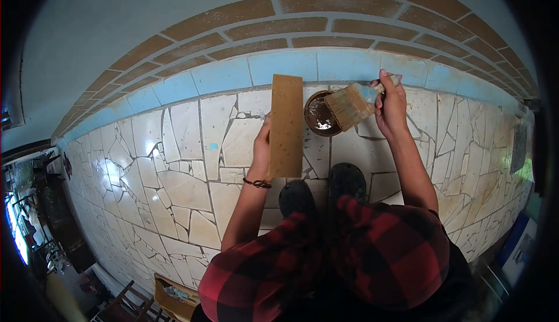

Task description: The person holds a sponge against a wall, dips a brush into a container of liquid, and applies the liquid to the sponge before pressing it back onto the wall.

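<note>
My left hand is wrapped round the edge of a long, brown, rectangular sponge-like block with small dark spots on its face. The block is upright in view, and most of my left fingers are hidden behind it. A wide paintbrush with pale bristles is gripped by the handle in my right hand. Its bristles reach over the right rim of a round container of brown paint on the floor; whether they touch the paint I cannot tell.
The wall ahead carries rows of brown brick shapes above a light blue tile skirting. Irregular pale stone tiles cover the floor. My dark shoes are close behind the container. An open cardboard box is at lower left.
</note>
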The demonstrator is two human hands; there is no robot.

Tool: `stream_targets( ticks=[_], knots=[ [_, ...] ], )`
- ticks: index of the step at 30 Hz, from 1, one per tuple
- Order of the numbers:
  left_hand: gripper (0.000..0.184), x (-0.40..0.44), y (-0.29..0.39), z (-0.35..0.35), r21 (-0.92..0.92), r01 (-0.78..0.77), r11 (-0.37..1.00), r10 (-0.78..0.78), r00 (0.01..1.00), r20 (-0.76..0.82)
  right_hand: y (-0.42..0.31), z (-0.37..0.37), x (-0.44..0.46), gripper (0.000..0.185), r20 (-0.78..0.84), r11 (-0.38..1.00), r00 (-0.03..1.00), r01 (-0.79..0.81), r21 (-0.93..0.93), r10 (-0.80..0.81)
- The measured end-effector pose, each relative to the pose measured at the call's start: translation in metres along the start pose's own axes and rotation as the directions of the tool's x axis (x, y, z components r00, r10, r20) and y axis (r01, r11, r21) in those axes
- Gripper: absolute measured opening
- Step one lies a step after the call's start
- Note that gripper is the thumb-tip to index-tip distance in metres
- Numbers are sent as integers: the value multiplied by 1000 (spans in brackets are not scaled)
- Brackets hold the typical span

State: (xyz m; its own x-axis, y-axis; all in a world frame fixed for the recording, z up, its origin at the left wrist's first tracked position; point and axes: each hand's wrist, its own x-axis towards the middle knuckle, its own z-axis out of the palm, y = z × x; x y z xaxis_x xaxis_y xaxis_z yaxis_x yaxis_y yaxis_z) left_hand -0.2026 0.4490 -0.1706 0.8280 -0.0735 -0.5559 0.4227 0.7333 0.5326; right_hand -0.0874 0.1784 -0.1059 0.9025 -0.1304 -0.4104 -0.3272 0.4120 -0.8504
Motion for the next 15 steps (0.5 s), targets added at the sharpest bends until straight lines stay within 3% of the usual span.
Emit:
stream_targets(
  ticks=[5, 8, 15],
  knots=[
    [46, 8, -10, 26, -29, -132, 991, 133, 991, 25, -23, 34, -30, 18, 159, 986, 974, 158, 44, -164],
    [48, 7, -11, 40, -70, -204, 976, 207, 978, 35, -24, 47, -50, 16, 180, 957, 949, 277, -84, -259],
    [49, -8, -12, 62, 47, -235, 971, 228, 965, 132, -21, 57, -36, 18, 152, 857, 859, 505, -105, -488]
  ],
)
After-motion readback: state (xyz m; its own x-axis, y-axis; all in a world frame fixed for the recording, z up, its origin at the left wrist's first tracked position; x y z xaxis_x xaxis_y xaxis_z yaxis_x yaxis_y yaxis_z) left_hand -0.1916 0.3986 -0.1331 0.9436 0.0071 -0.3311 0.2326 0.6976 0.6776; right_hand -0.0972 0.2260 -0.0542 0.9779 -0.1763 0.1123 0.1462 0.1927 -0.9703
